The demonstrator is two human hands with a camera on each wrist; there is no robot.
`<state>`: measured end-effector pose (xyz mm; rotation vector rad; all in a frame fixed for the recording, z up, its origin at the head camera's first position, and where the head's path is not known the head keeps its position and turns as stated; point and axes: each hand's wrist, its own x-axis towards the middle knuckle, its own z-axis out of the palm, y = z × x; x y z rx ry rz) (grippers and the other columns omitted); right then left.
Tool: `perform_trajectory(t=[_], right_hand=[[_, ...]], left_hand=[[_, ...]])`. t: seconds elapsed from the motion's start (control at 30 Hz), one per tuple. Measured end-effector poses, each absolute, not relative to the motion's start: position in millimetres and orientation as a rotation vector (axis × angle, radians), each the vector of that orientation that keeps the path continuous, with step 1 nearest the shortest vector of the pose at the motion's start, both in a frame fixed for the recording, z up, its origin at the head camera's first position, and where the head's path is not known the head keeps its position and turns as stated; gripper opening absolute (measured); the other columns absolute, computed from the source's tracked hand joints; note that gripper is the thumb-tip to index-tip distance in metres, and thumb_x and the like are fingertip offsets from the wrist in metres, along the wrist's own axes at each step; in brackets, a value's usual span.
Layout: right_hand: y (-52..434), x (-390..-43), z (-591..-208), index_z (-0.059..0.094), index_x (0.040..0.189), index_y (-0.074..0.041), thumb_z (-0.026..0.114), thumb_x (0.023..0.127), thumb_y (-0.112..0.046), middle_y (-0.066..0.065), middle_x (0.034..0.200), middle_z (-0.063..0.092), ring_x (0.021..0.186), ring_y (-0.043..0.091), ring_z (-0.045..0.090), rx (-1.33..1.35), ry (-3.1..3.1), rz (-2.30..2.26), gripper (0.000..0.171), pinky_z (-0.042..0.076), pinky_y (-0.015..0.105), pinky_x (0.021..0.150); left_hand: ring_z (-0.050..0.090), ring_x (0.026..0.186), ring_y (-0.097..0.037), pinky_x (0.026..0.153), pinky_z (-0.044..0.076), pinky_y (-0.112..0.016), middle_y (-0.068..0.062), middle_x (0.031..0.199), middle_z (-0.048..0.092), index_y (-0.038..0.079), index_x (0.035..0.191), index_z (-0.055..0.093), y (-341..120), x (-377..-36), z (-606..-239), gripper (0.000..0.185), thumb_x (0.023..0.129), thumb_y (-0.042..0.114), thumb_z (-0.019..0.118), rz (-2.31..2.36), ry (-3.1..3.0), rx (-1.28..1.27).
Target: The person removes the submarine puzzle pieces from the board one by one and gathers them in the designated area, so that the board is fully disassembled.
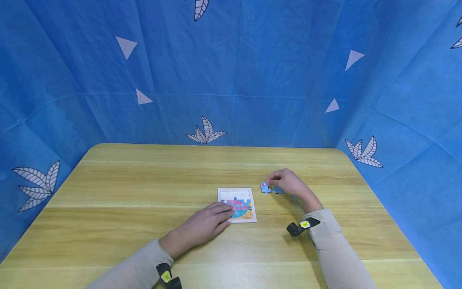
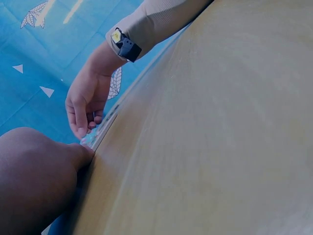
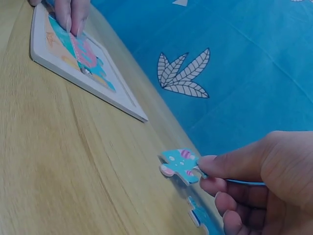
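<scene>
Fingers of your left hand [image 1: 202, 226] lie flat and relaxed, lower centre of the head view, tips pressing the picture in the white puzzle tray [image 1: 252, 218] mid-table. Just past it, right of centre, your right hand [image 1: 290, 184] is pinching a blue puzzle piece [image 3: 180, 165] at its edge, with another loose piece [image 3: 198, 216] on the wooden table [image 1: 126, 184] beside it.
</scene>
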<state>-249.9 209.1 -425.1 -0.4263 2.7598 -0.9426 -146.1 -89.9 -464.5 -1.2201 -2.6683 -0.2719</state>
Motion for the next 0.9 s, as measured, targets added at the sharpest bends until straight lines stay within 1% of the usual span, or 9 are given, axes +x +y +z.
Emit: perform_trajectory(t=[0.27,0.53,0.8,0.9], right_hand=[[209.3,-251.2,-428.8,0.07,0.092,-0.014,0.058,0.09,-0.017,-0.001,0.086,0.066,0.073,0.015,0.053,-0.4,2.761,-0.924,0.013,0.045,0.027,0.063],[207.8,-250.9,-430.5,0.07,0.093,-0.012,0.057,0.091,-0.016,0.0,0.088,0.067,0.073,0.014,0.053,-0.419,2.754,-0.926,0.014,0.045,0.028,0.061],[206.6,-250.3,-431.5,0.07,0.094,-0.012,0.058,0.091,-0.016,0.001,0.088,0.066,0.075,0.014,0.055,-0.396,2.748,-0.935,0.013,0.046,0.028,0.064],[205.8,-249.5,-430.9,0.07,0.095,-0.012,0.058,0.09,-0.017,0.001,0.088,0.066,0.073,0.015,0.054,-0.391,2.755,-0.93,0.014,0.046,0.028,0.062]], left_hand=[[0.045,0.124,-0.019,0.107,0.034,-0.034,0.0,0.132,0.052,0.013,0.129,0.053,-89.6,-145.8,-463.6,0.041,0.096,0.035,0.045,-0.281,-2.671,-1.221],[0.045,0.124,-0.02,0.106,0.035,-0.035,0.0,0.132,0.052,0.013,0.129,0.054,-89.8,-145.9,-464.5,0.041,0.096,0.035,0.045,-0.284,-2.658,-1.219],[0.045,0.124,-0.019,0.106,0.035,-0.034,0.0,0.131,0.053,0.013,0.129,0.054,-89.7,-145.4,-463.9,0.04,0.096,0.035,0.046,-0.286,-2.648,-1.224],[0.045,0.124,-0.019,0.106,0.035,-0.034,0.0,0.131,0.053,0.013,0.128,0.055,-89.8,-145.6,-464.6,0.04,0.096,0.034,0.046,-0.292,-2.644,-1.224]])
